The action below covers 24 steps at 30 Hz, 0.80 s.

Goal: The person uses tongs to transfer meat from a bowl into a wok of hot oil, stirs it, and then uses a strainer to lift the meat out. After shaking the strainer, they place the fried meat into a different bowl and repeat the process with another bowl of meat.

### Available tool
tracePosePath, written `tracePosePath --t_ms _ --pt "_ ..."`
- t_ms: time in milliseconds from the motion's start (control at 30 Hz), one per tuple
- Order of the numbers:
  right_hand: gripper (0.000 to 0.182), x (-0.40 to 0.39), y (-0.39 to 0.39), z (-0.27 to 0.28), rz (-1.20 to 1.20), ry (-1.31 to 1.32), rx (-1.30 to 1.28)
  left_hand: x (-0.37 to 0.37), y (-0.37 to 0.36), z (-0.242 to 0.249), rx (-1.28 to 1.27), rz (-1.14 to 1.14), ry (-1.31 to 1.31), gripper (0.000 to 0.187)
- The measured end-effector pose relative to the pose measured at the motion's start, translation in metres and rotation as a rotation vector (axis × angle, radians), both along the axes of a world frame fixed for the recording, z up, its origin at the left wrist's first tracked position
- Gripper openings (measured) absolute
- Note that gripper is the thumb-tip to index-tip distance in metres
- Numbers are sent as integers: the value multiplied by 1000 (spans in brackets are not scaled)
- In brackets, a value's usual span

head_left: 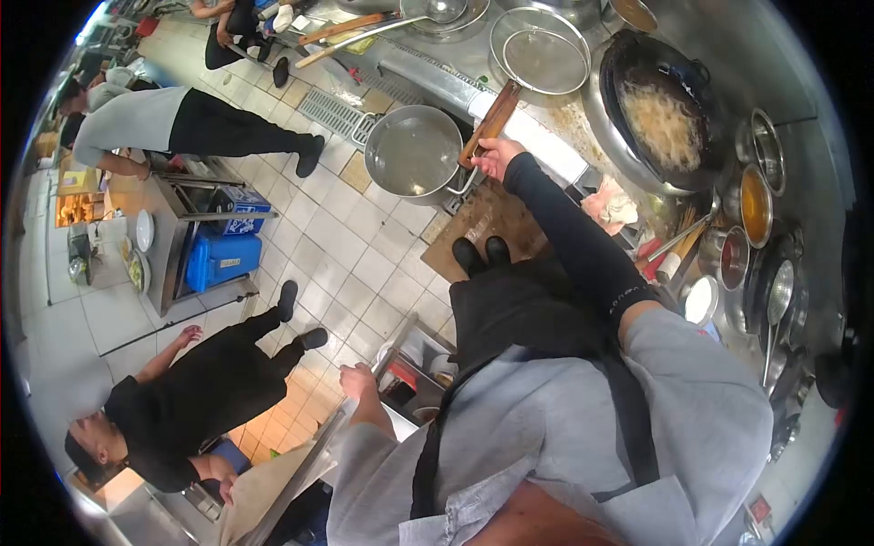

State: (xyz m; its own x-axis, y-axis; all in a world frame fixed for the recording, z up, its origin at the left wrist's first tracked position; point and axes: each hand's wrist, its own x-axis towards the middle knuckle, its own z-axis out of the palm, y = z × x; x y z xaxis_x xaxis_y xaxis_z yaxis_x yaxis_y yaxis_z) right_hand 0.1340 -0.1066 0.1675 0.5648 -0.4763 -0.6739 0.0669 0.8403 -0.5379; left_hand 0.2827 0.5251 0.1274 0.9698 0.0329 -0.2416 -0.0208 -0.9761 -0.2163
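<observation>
My right hand (498, 160), in a black sleeve, is closed at the end of the wooden handle of a round mesh strainer (546, 56). The strainer's bowl hangs over the steel stove ledge. Just left of that hand stands a large steel pot (412, 150) of cloudy liquid. To the right, a black wok (657, 109) holds bubbling oil with pale foam. My left hand (359, 381) is low on the left, beside a steel counter edge and a drawer-like bin (410, 378). Its fingers are loosely bent, with nothing visible in them.
Steel bowls of sauce (756, 205) and ladles (777, 296) crowd the right side. A crumpled cloth (610, 205) lies near the wok. One person in black (200, 382) stands at left; another in grey (137, 118) works at a table with blue bins (223, 259).
</observation>
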Motion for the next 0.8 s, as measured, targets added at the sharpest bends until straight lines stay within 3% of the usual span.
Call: tracePosePath --t_ms 67,167,267,333,400,467,600,700,800 --pt "41 3 -4 2 32 4 5 0 3 0 15 5 14 35" --pt "42 2 1 -2 83 36 -192 0 2 -1 26 2 35 37" --pt "38 -14 -6 -51 218 523 -768 2 3 -1 28 5 36 38" --pt "36 -39 -2 -39 128 894 -1491 0 -3 5 34 26 31 38" --pt "38 -63 -14 -43 165 1069 -1551 -1 0 1 37 1 21 38" --pt "37 -78 -19 -39 309 1296 -1288 -2 3 4 34 7 12 37" --pt "40 -116 -21 -58 268 1047 -1497 -1 3 7 -8 17 10 35" --pt "52 -123 -21 -63 266 967 -1496 -2 1 12 -37 22 14 34" --pt "50 -123 -18 -65 229 964 -1499 -2 6 3 -50 35 6 32"
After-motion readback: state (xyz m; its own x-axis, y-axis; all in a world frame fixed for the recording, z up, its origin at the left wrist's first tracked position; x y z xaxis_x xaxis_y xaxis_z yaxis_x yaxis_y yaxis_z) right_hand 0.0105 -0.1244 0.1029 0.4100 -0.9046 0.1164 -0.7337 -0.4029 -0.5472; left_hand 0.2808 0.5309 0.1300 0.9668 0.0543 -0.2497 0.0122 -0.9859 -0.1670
